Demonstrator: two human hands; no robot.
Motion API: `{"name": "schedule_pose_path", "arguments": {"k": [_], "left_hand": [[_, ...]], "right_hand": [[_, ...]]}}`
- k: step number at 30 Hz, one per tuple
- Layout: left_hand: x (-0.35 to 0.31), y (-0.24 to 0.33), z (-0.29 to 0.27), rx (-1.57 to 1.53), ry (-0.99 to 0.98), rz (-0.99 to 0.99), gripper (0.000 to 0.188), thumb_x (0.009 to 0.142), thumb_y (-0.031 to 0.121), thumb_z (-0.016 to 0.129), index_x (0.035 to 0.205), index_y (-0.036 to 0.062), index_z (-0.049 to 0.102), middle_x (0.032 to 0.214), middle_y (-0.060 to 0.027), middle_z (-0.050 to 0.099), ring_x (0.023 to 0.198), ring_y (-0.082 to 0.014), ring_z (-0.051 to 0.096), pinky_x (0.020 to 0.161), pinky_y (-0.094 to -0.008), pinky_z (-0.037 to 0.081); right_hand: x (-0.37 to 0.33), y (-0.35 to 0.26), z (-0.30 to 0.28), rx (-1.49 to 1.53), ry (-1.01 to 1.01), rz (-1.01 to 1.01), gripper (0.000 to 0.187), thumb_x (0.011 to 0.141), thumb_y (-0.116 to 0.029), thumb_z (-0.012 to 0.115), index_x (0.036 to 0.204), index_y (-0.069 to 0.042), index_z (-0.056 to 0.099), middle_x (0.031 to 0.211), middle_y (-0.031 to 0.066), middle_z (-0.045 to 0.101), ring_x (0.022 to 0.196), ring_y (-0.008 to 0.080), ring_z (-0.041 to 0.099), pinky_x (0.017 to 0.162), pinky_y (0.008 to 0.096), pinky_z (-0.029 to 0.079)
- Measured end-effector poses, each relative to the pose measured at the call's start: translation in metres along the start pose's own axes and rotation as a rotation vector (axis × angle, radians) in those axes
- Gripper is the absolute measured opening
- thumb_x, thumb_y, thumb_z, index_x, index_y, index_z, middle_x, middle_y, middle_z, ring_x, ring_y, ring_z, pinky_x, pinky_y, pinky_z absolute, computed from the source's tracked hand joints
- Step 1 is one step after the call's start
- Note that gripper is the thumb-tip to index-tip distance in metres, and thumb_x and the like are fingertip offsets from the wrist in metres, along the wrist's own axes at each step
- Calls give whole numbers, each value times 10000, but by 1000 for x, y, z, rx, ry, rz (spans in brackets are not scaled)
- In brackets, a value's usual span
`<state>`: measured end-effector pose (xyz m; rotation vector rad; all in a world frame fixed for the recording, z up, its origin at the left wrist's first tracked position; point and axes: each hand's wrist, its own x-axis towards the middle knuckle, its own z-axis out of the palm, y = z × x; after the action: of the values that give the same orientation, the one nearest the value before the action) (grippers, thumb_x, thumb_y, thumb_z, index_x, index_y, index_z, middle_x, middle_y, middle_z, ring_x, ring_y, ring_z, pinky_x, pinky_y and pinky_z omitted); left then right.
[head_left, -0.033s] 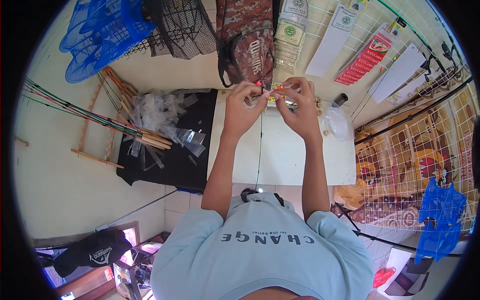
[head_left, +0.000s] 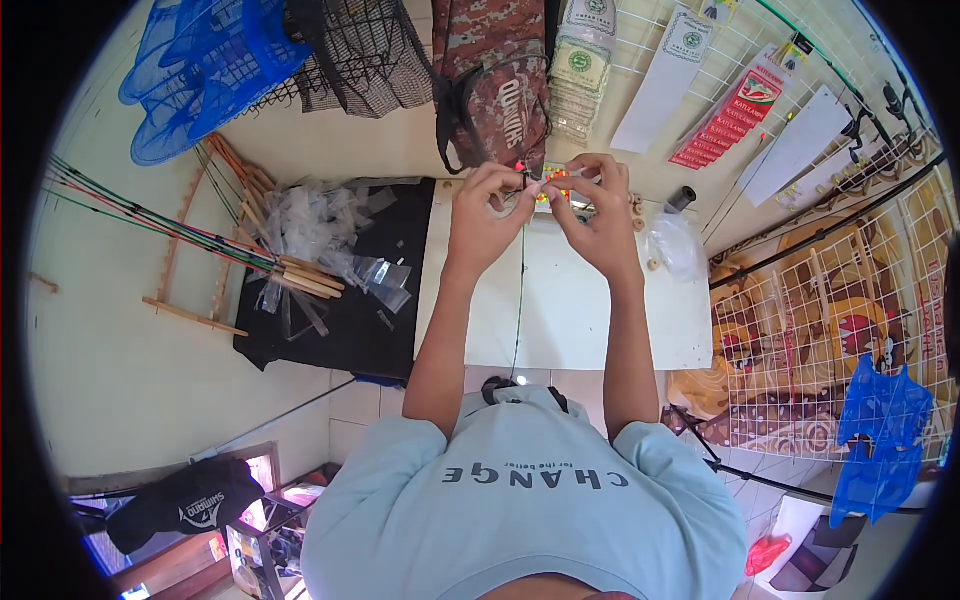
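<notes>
Above the far part of the white table [head_left: 470, 325], my two hands meet with thumbs and forefingers pinched. My left hand [head_left: 488, 222] grips a thin green rod [head_left: 521, 290], which runs from the fingers down toward my lap. A small red tip [head_left: 519, 167] shows just above those fingers. My right hand [head_left: 600, 222] is pinched close beside the left, its fingertips almost touching the left thumb; whatever is between them is too small to make out. Partly hidden behind the hands is a container of small red, yellow and green pieces [head_left: 553, 196].
Clear plastic sleeves [head_left: 315, 225] lie heaped on a black cloth [head_left: 385, 345] at left, beside wooden-handled rods [head_left: 310, 280]. A clear plastic bag [head_left: 677, 245], a dark cylinder [head_left: 681, 199] and small tan rings [head_left: 654, 264] sit at right. A camouflage bag [head_left: 490, 90] hangs behind.
</notes>
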<state>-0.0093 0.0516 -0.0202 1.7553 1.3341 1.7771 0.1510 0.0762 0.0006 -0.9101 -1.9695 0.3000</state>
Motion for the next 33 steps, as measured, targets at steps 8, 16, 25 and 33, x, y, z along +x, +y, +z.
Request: {"name": "schedule_pose_path", "arguments": {"k": [8, 16, 25, 33], "left_hand": [[-6, 5, -3, 44, -5, -6, 104, 770, 83, 720, 830, 27, 656, 835, -33, 621, 739, -99, 576, 585, -236, 445], [-12, 11, -3, 64, -37, -20, 125, 768, 131, 730, 831, 40, 672, 860, -34, 621, 753, -129, 581, 563, -247, 432], [-14, 9, -5, 74, -86, 9, 144, 758, 119, 737, 851, 30, 671, 874, -38, 619, 761, -141, 582, 568, -252, 439], [-19, 7, -7, 55, -86, -62, 143, 787, 143, 735, 906, 67, 709, 894, -26, 654, 810, -109, 596, 601, -235, 465]], "right_hand": [[-12, -4, 10, 189, 96, 90, 136, 763, -158, 729, 885, -105, 704, 1127, 69, 519, 965, 220, 500, 869, 361, 410], [-15, -7, 11, 312, 121, 126, 152, 779, -183, 725, 924, -139, 720, 1106, 54, 531, 967, 226, 493, 887, 371, 400], [-11, -11, 5, 355, 65, 145, 130, 765, -160, 725, 882, -104, 721, 986, 75, 590, 1025, 222, 551, 889, 353, 423], [-21, -10, 10, 373, 77, 211, 95, 794, -118, 671, 839, -41, 637, 833, 57, 637, 821, 194, 570, 717, 316, 437]]}}
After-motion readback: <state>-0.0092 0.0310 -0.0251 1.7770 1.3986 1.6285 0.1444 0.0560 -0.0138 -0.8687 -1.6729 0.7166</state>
